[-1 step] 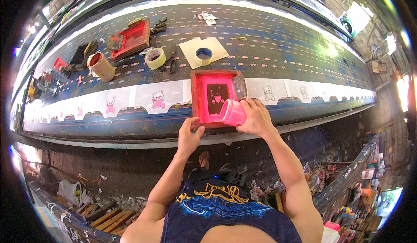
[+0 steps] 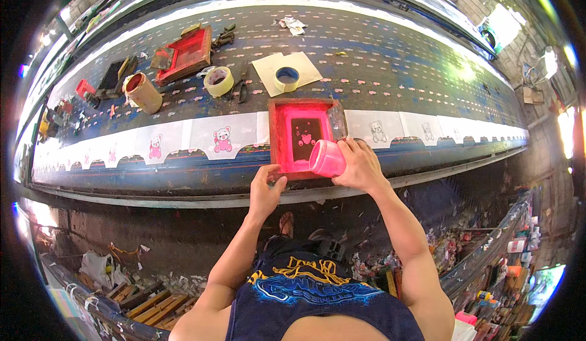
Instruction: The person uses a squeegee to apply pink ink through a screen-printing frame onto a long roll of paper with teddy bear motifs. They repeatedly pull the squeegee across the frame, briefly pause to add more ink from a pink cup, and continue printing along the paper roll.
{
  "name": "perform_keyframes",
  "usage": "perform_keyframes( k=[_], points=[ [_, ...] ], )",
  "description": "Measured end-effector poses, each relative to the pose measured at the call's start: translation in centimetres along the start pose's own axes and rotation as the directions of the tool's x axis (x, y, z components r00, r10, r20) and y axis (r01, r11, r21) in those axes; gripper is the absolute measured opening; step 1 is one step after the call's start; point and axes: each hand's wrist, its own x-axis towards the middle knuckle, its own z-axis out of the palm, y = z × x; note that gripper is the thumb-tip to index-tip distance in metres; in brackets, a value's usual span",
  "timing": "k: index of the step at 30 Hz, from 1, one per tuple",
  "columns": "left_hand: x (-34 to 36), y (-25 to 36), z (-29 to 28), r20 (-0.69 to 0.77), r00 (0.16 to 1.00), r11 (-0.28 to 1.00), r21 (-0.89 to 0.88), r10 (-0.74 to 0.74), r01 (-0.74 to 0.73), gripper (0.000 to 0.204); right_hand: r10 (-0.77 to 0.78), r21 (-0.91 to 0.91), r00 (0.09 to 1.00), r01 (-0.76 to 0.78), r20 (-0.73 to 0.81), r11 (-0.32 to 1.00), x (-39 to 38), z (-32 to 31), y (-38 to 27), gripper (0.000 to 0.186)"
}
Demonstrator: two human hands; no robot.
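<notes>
My right hand (image 2: 357, 164) is wrapped round a pink plastic container (image 2: 323, 158), tilted on its side over the lower right of a wooden screen frame (image 2: 273, 133). The frame's mesh is smeared bright pink, with a dark middle (image 2: 307, 130) bearing a small pink design. My left hand (image 2: 267, 188) is at the frame's lower left corner, fingertips at its edge and thumb held apart. The frame lies over a row of white cloth pieces (image 2: 201, 130) printed with bears, pink ones on the left, mostly grey outlines on the right.
Behind the screen lie tape rolls (image 2: 217, 78) (image 2: 285, 72), yellowish card (image 2: 268, 65), pliers (image 2: 242, 88), a paint tub (image 2: 143, 97), a red-stained frame (image 2: 183, 54) and crumpled white scraps (image 2: 292, 25). The long table's front rail (image 2: 427, 170) crosses before me. Scrap wood (image 2: 152, 310) lies at lower left.
</notes>
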Motion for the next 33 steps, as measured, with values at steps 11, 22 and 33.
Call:
perform_keyframes(
  k=[11,22,33],
  points=[
    [1.0,0.3,-0.1,-0.107,0.993,0.999,-0.008,-0.039,0.039,0.036,-0.068,0.015,0.997,0.067,0.038,0.998,2.4,0.7,1.1,0.084],
    [0.3,1.3,1.3,-0.168,0.981,0.995,-0.016,-0.102,0.100,0.033,-0.056,0.004,0.994,0.056,0.089,0.998,2.0,0.0,1.9,0.087],
    [0.7,1.1,3.9,-0.230,0.972,0.999,-0.030,-0.042,0.036,0.034,0.086,0.161,0.992,-0.101,0.095,0.982,-0.3,-1.8,5.9,0.088]
  ],
)
